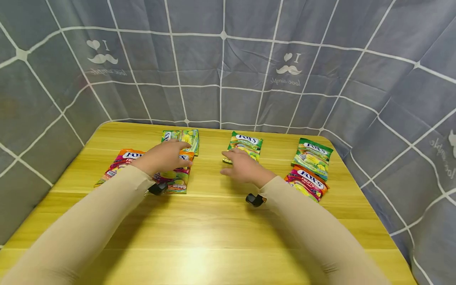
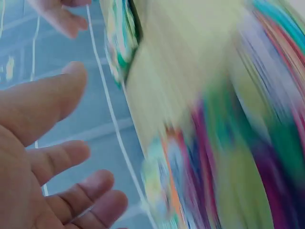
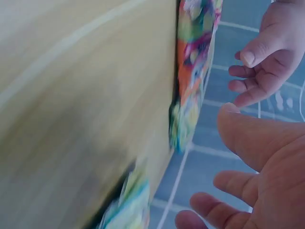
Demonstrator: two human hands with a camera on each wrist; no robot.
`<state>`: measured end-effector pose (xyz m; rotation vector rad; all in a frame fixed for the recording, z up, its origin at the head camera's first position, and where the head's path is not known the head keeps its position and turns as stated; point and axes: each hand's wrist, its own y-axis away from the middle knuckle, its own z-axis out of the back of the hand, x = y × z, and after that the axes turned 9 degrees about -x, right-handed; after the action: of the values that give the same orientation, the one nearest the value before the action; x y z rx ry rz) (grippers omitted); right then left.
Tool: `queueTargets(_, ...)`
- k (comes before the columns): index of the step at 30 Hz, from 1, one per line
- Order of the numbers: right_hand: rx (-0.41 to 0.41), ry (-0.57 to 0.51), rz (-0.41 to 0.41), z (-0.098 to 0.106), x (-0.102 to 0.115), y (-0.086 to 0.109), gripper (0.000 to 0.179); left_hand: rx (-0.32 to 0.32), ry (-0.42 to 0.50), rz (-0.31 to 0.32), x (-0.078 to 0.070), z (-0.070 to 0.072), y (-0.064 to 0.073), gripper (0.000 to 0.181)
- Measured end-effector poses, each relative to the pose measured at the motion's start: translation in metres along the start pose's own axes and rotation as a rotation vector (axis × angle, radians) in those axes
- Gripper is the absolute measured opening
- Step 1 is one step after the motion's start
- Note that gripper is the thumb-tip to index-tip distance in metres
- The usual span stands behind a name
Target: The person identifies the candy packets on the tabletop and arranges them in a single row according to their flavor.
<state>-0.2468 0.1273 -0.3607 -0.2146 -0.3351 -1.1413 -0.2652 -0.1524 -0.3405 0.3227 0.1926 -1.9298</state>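
Note:
My left hand (image 1: 165, 156) hovers over an orange-and-purple FOX'S Fruits candy bag (image 1: 179, 180), fingers spread with nothing between them. Left of that lies another orange FOX'S bag (image 1: 115, 168); behind it, a green bag (image 1: 190, 137) is partly hidden by the hand. My right hand (image 1: 246, 168) is just in front of a green FOX'S candy bag (image 1: 246, 141) and covers its lower part. Its thumb and fingers stand apart in the right wrist view, where the palm (image 3: 281, 186) holds nothing. The fruit bag (image 2: 238, 176) looks blurred in the left wrist view.
At the right of the wooden table (image 1: 199, 233) lie a green FOX'S bag (image 1: 312, 156) and an orange FOX'S Fruits bag (image 1: 306, 183), their edges meeting. A grey curtain with white grid lines (image 1: 199, 59) hangs behind the table and along both sides.

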Motion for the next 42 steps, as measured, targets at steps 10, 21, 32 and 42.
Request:
queueTargets(10, -0.035, 0.075, -0.154, 0.031, -0.067, 0.074, 0.077, -0.005, 0.138, -0.125, -0.095, -0.041, -0.016, 0.084)
queueTargets(21, 0.04, 0.203, -0.313, 0.064, -0.133, 0.142, 0.086, 0.1, 0.174, -0.235, -0.179, -0.09, -0.041, 0.083)
queueTargets(32, 0.217, 0.156, -0.409, 0.075, -0.178, 0.18, 0.107, 0.184, 0.188, -0.336, -0.242, -0.12, -0.056, 0.081)
queueTargets(42, 0.194, 0.032, -0.366, 0.063, -0.19, 0.186, 0.11, 0.232, 0.2, -0.312, -0.274, -0.15, -0.066, 0.084)
